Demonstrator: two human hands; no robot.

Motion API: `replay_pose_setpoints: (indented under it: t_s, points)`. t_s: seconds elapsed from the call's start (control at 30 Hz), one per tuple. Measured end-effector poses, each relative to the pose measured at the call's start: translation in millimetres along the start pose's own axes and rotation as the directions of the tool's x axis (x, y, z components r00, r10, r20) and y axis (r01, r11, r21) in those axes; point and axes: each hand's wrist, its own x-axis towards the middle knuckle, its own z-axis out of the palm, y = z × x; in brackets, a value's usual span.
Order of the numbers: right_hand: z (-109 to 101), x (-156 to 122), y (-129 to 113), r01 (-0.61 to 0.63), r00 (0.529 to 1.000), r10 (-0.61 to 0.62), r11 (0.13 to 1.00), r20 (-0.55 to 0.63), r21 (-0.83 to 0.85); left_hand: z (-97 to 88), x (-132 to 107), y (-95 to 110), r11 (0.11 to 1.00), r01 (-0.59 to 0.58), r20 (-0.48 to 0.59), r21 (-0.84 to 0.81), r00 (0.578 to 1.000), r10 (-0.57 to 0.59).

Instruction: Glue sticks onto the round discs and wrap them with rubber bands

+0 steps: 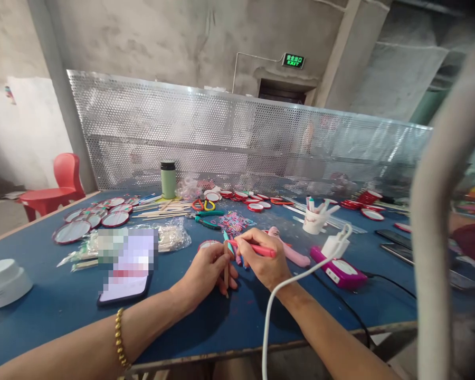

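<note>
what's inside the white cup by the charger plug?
A few pen-like items, one with a teal part, poke above the rim of the white cup. The cup wall hides their lower ends and anything shorter inside.

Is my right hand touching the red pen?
Touching. The head view shows the right hand gripping the red pen, which lies across it.

Left forearm (154, 312) aimed toward two o'clock, right forearm (320, 322) toward ten; left hand (206, 268), right hand (267, 258) close together, both pinching.
</note>
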Motion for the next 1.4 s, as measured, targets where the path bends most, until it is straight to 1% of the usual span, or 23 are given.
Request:
replay_pose_setpoints:
  t_s: [0.27,0.47,0.63,0.87,1.07,1.27,1.4]
  points:
    - [-0.3,-0.2,0.9,0.01,1.0,-0.01,1.0,0.005,-0.008,1.9,-2.1,6.0,1.0,-0.006,0.009,0.016,1.0,0.006]
    - [-0.9,0.5,0.4,-0.005,1.0,0.005,1.0,0.009,0.004,2.3,1.0,2.8,1.0,-0.01,-0.003,0.004,1.0,0.01]
    - [-1.2,0.6,-1.2,-0.004,1.0,0.004,1.0,0.014,-0.019,1.8,1.6,0.8,1.0,-0.013,-0.01,0.002,1.0,0.014]
    - [-1.3,0.4,-0.3,-0.002,1.0,0.002,1.0,-0.009,-0.011,0.4,1.4,-2.8,1.0,-0.029,-0.006,-0.007,1.0,0.029]
    - [-1.3,0.5,-0.5,-0.007,1.0,0.007,1.0,0.029,0.008,-0.1,2.1,-3.9,0.999,-0.044,-0.001,0.015,0.999,0.044]
    - [-1.7,0.7,-0.8,-0.001,1.0,0.001,1.0,0.008,0.003,0.5,1.8,-3.8,0.999,-0.045,0.0,0.004,0.999,0.045]
    - [-1.5,0.5,0.0,0.003,1.0,-0.003,1.0,0.022,0.01,-0.1,1.4,-4.1,0.999,-0.045,0.002,0.014,0.999,0.044]
